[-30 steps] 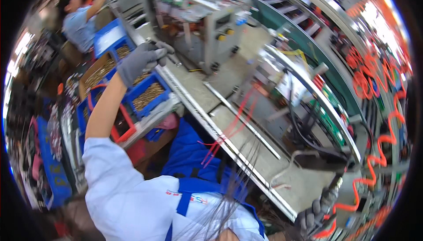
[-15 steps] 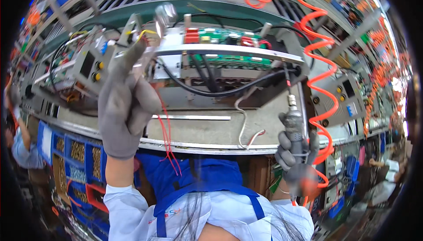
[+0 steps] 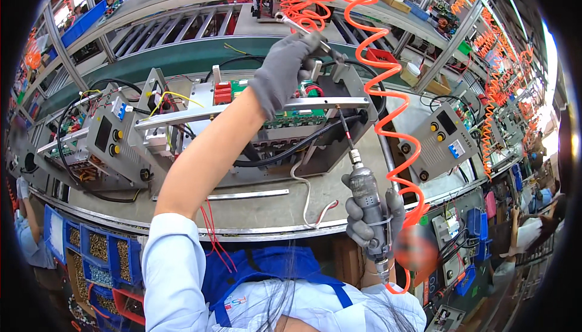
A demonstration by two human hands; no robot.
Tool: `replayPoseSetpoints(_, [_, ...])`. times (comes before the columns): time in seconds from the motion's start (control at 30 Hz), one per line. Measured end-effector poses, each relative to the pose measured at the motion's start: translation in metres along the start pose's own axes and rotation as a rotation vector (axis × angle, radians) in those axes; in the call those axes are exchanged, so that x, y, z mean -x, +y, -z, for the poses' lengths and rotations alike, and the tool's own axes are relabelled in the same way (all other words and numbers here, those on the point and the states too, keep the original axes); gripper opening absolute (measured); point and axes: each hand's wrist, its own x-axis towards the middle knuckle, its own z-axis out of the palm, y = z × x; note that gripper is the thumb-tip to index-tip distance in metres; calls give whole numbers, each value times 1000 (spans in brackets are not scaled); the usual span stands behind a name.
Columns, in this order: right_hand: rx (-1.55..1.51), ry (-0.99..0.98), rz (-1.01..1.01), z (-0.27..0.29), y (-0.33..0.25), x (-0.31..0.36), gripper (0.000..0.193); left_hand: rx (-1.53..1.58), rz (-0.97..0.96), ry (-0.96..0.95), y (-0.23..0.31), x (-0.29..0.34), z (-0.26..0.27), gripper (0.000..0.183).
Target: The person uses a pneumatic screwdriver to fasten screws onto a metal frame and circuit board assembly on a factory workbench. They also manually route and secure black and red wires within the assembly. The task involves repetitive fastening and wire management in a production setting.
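One grey cylindrical metal power screwdriver [image 3: 365, 189] over the desk [image 3: 254, 214], right hand [image 3: 357, 218] wrapped round it, bit at the silver metal bar [image 3: 315, 102]: likely heavy, rigid, best held by the barrel. One silver metal wrench [image 3: 295, 25], probably stiff, slick, gripped mid-shaft by the left hand [image 3: 280, 71] above one open grey metal chassis [image 3: 339, 144]. One orange coiled hose [image 3: 391, 68], two yellow knobs [image 3: 434, 127] on the right-hand grey panel [image 3: 445, 141].

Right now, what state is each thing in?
Left hand, closed around a metal tool
Metal tool, aslant
Right hand, gripping the power driver
Power driver, held; running or off unclear
Orange hose, coiled
Middle machine, uncovered, circuit board exposed
White cable, loose on the bench
Red wires, dangling
Blue bins, open, holding small metal parts
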Motion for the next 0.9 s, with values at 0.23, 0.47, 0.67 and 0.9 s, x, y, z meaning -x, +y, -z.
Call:
replayPoseSetpoints(0.23, [60,-4,5,4,-3,0,78,-927,-292,-118,-30,-30,4,28])
replayPoseSetpoints(0.47, [73,28,14,3,-2,-1,79,-998,-188,-197,-23,-20,-8,24])
replayPoseSetpoints(0.67, [80,66,36,-3,2,-2,78,-801,-65,-320,-29,-25,-7,26])
replayPoseSetpoints(0.9, [110,121,48,-13,5,-2,76,-955,-59,-376,-34,-28,-4,32])
